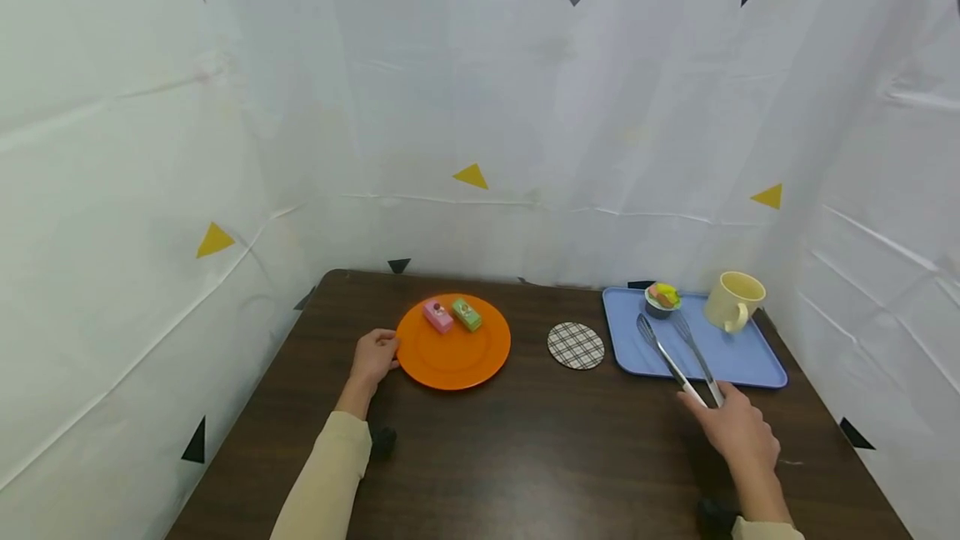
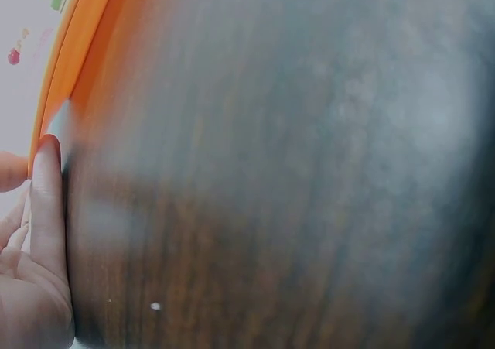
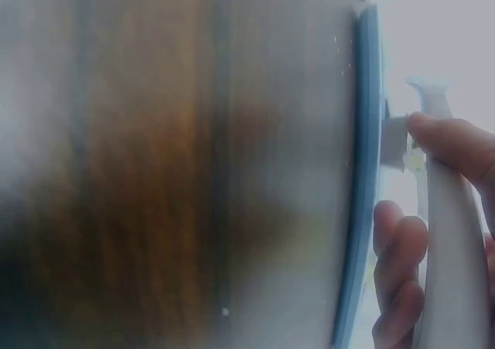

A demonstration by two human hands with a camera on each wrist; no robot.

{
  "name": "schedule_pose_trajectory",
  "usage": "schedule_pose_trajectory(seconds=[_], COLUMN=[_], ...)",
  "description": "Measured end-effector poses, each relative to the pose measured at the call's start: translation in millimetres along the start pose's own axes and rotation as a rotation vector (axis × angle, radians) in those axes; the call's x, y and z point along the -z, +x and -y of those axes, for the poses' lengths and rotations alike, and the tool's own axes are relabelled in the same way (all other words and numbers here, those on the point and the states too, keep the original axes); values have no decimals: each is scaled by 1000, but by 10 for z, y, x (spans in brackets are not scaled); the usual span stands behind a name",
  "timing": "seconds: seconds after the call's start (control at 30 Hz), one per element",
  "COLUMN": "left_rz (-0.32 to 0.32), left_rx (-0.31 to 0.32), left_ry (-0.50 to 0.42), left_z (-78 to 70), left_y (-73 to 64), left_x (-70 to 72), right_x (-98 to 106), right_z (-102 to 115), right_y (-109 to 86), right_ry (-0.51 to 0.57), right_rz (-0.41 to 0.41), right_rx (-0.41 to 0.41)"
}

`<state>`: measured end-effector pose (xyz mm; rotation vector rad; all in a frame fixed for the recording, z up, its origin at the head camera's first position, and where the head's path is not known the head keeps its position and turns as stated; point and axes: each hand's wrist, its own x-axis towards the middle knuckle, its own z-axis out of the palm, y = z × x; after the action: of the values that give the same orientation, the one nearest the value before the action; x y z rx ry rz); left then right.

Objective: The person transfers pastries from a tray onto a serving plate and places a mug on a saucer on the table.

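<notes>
My left hand [image 1: 373, 358] pinches the left rim of an orange plate [image 1: 442, 367]; in the left wrist view, a finger and thumb lie on either side of the plate's edge. A small pink block-shaped cake [image 1: 438, 317] and a green one [image 1: 467, 315] sit on its upper half. At the right, my right hand [image 1: 738, 432] grips metal tongs [image 1: 678, 373] near their closed end. The tongs' spread tips reach over the blue tray [image 1: 750, 361], just below a small dark cup [image 1: 660, 307] with colourful food pieces. Both wrist views are hazy.
A yellow mug [image 1: 731, 302] stands on the tray's right side, its handle toward me. Between plate and tray lies a round plaid coaster [image 1: 576, 346]. The dark wooden table [image 1: 525, 457] meets white curtains [image 1: 525, 123] at the back and sides.
</notes>
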<state>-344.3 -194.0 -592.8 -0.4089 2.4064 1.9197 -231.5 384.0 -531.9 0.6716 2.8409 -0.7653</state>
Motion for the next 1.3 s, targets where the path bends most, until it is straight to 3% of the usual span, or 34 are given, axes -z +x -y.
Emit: schedule_pose_trajectory(seconds=[0.4,1.3], left_rz=[-2,-9], left_rx=[7,0], left_ry=[-3,-11], left_z=[-51,-26], left_y=[-35,-9], left_x=[11,-18], right_x=[85,90], right_z=[-62,81], right_y=[177,546], right_ry=[48,56], right_rz=[-4,49], right_rx=[-47,-37])
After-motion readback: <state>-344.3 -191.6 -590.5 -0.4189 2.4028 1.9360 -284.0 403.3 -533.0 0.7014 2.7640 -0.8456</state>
